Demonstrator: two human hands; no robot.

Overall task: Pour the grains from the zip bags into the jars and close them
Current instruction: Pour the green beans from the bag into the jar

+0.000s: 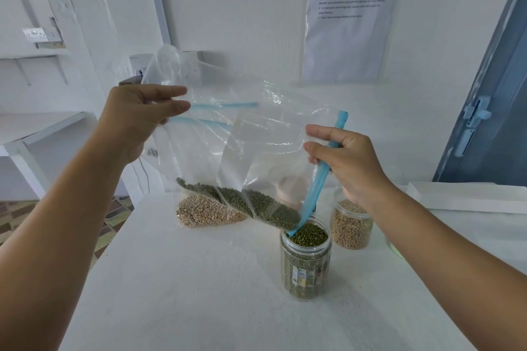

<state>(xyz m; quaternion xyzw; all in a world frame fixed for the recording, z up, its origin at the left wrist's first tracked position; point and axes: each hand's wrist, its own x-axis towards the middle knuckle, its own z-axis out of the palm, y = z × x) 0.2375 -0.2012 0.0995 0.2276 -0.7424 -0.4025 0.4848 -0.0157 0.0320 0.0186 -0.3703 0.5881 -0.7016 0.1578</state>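
Observation:
A clear zip bag (251, 134) with a blue zip strip hangs tilted over an open clear jar (305, 268). Green beans lie in a band along the bag's lower edge and run down to its mouth, which dips into the jar. The jar is filled with green beans almost to the rim. My left hand (137, 120) pinches the bag's upper left corner, held high. My right hand (346, 164) grips the blue zip strip near the bag's mouth, just above the jar.
A second zip bag (205, 212) of pale beans lies on the white table (182, 293) behind. A jar (351, 226) of pale beans stands at the right, a pinkish lidded container (291, 189) behind the bag. A blue door (490, 100) is at far right.

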